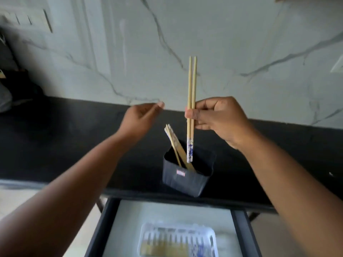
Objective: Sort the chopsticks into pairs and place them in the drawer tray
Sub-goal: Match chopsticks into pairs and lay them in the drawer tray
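Observation:
My right hand (215, 117) grips a pair of bamboo chopsticks (192, 82) side by side and upright, their blue-patterned ends pointing down over a dark square holder (183, 179). Several more chopsticks (175, 143) lean to the left inside that holder on the black counter. My left hand (141, 119) hovers to the left of the pair, blurred, fingers loosely curled with thumb and forefinger close together; nothing shows in it. Below, a white slotted tray (178, 238) lies in the open drawer (130, 219) with chopsticks in it, some with blue ends.
The black counter (74, 145) runs across the view under a white marbled wall (241, 52). Dark objects (16, 86) sit at the far left of the counter. The drawer's dark frame juts out toward me below the holder.

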Demonstrator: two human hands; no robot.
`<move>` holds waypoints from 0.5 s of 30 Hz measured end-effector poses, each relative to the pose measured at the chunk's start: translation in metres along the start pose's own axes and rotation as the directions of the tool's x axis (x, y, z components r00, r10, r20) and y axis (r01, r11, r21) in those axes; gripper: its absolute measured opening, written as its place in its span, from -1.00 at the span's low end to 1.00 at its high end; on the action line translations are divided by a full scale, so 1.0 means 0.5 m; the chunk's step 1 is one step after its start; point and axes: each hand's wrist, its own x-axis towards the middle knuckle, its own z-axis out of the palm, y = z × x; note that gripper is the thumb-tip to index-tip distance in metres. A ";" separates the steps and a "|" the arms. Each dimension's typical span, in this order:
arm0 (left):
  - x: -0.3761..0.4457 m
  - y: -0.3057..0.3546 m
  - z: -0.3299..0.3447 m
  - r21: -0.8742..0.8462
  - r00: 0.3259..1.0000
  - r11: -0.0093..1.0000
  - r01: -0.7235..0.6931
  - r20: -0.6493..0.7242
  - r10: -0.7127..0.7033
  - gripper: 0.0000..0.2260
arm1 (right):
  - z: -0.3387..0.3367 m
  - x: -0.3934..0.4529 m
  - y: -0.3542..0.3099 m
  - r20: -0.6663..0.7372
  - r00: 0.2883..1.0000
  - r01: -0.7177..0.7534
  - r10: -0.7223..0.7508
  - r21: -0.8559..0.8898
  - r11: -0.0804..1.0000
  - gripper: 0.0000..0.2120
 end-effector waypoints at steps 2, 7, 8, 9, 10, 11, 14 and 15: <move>-0.001 -0.081 -0.012 0.156 0.999 0.988 0.001 -0.033 0.004 -0.67 | 0.019 -0.036 0.030 0.137 0.991 -0.004 0.004 0.001 1.000 -0.91; -0.092 -0.310 0.037 0.818 0.894 0.575 0.018 0.244 -0.375 -0.42 | 0.103 -0.127 0.198 0.394 0.893 -0.073 0.215 -0.345 0.936 -0.85; -0.129 -0.343 0.048 0.847 0.866 0.531 0.037 0.238 -0.440 -0.36 | 0.116 -0.146 0.239 0.427 0.865 -0.076 0.264 -0.408 0.910 -0.87; -0.162 -0.366 0.058 0.861 0.859 0.507 0.036 0.233 -0.456 -0.32 | 0.126 -0.162 0.280 0.451 0.845 -0.041 0.288 -0.481 0.876 -0.88; -0.185 -0.380 0.063 0.866 0.868 0.499 0.027 0.227 -0.441 -0.30 | 0.134 -0.178 0.321 0.475 0.824 0.005 0.308 -0.550 0.835 -0.88; -0.197 -0.388 0.065 0.867 0.884 0.497 0.023 0.215 -0.415 -0.28 | 0.140 -0.191 0.360 0.489 0.804 0.032 0.337 -0.602 0.798 -0.88; -0.188 -0.387 0.058 0.856 0.897 0.515 0.041 0.195 -0.396 -0.26 | 0.151 -0.229 0.464 0.515 0.730 0.078 0.448 -0.715 0.695 -0.85; -0.187 -0.388 0.059 0.858 0.902 0.512 0.038 0.191 -0.387 -0.27 | 0.159 -0.240 0.494 0.526 0.710 0.119 0.469 -0.746 0.656 -0.82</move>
